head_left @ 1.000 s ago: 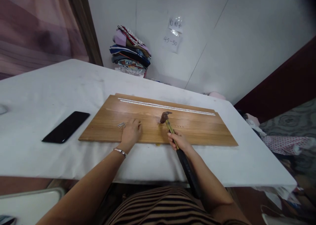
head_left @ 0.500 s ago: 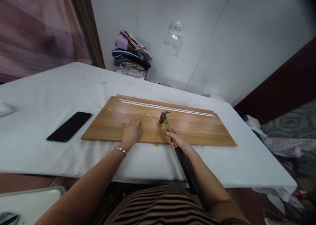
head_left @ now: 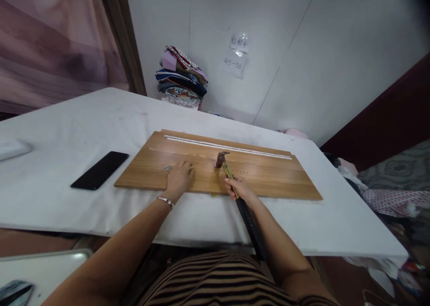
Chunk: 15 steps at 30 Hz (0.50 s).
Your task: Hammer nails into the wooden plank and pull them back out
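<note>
Hammer (head_left: 242, 208) in right grip (head_left: 240, 190), head (head_left: 220, 159) beyond, black handle (head_left: 251, 232) behind

At the centre, a long rectangular brown wooden board (head_left: 275, 176) shows darker grain, two thin white strips (head_left: 228, 148) run finely marked along it, and a long claw hammer (head_left: 248, 225) combines rusty-brown metal head, yellowish shaft and black grip. The broad cloth-covered table (head_left: 336, 216) is white, a flat rectangular phone (head_left: 101, 170) at centre left black, the fabric shirt (head_left: 221, 279) at the bottom striped tan and black. At upper left the draped fabric curtain (head_left: 60, 41) is dusky pink; at far right a crumpled cloth (head_left: 389, 200) carries reddish dots on white.
</note>
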Motion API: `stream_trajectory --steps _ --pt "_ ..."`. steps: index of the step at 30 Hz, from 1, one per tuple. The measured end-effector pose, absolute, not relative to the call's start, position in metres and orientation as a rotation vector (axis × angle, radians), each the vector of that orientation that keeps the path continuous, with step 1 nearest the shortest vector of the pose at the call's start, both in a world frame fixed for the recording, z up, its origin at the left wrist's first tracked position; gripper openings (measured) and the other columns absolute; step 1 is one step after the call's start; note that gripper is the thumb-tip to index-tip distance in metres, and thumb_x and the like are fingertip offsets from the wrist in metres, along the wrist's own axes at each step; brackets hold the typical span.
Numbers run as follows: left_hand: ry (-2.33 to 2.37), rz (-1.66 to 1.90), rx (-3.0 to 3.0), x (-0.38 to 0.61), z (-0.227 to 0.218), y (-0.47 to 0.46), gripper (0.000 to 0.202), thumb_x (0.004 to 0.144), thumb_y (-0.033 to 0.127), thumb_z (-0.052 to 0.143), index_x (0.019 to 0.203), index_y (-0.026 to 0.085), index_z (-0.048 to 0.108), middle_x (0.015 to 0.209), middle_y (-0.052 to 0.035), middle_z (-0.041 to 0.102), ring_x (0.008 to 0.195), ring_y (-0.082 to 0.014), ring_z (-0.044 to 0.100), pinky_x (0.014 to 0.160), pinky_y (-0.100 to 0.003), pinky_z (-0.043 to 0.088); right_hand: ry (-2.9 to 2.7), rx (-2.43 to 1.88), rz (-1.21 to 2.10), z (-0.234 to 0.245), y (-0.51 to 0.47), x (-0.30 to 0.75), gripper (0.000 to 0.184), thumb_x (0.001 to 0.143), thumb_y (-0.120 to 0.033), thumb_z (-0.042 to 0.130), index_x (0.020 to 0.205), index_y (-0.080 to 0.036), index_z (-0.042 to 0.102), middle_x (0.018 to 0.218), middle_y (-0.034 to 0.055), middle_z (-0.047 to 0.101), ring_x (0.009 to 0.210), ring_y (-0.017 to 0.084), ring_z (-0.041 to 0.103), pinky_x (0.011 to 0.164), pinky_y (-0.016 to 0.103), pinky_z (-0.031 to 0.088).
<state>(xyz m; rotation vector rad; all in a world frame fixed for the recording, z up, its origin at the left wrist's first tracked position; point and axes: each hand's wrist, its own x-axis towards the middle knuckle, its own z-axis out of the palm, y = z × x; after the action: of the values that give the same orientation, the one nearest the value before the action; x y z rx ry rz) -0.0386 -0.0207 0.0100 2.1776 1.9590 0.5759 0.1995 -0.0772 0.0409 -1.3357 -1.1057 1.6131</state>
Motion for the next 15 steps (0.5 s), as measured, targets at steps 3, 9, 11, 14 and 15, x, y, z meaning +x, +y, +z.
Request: stream_trajectory --steps 3,9,11,14,15 --pt "2.029 0.47 2.107 -0.039 0.02 -0.026 0.034 0.098 0.035 0.044 0.108 0.017 0.072 0.121 -0.0152 0.07 0.11 -0.0289 0.069 0.089 -0.039 0.053 -1.097 -1.315 1.603 0.041 -0.079 0.202 0.046 0.063 -0.05 0.074 0.093 -0.024 0.05 0.053 -0.015 0.045 0.034 0.006 0.037 0.032 0.02 0.029" --pt "2.005 0.245 2.156 -0.042 0.033 -0.027 0.037 0.097 0.028 0.041 0.101 0.013 0.075 0.112 -0.019 0.074 0.103 -0.0298 0.072 0.085 -0.038 0.054 -1.055 -1.296 1.547 0.036 -0.082 0.211 0.043 0.065 -0.047 0.073 0.092 -0.024 0.05 0.053 -0.0145 0.045 0.032 0.005 0.035 0.03 0.021 0.027" --pt "1.993 0.189 2.167 -0.044 0.035 -0.024 0.037 0.095 0.024 0.041 0.101 0.012 0.075 0.109 -0.0198 0.076 0.099 -0.0287 0.074 0.083 -0.036 0.054 -1.042 -1.27 1.548 0.035 -0.082 0.215 0.042 0.066 -0.047 0.074 0.092 -0.024 0.049 0.053 -0.0141 0.046 0.032 0.005 0.035 0.03 0.02 0.028" --pt "1.974 0.12 2.176 -0.047 0.038 -0.02 0.035 0.091 0.018 0.044 0.099 0.012 0.077 0.106 -0.0201 0.077 0.097 -0.0279 0.075 0.082 -0.035 0.055 -1.009 -1.21 1.551 0.035 -0.082 0.226 0.044 0.067 -0.046 0.076 0.092 -0.024 0.049 0.055 -0.014 0.045 0.033 0.005 0.035 0.03 0.02 0.028" --pt "1.961 0.104 2.188 -0.048 0.04 -0.018 0.034 0.089 0.017 0.045 0.098 0.012 0.077 0.106 -0.0201 0.078 0.097 -0.028 0.075 0.082 -0.035 0.055 -0.993 -1.189 1.555 0.035 -0.081 0.231 0.044 0.067 -0.046 0.076 0.093 -0.024 0.049 0.055 -0.014 0.045 0.034 0.005 0.035 0.031 0.02 0.027"
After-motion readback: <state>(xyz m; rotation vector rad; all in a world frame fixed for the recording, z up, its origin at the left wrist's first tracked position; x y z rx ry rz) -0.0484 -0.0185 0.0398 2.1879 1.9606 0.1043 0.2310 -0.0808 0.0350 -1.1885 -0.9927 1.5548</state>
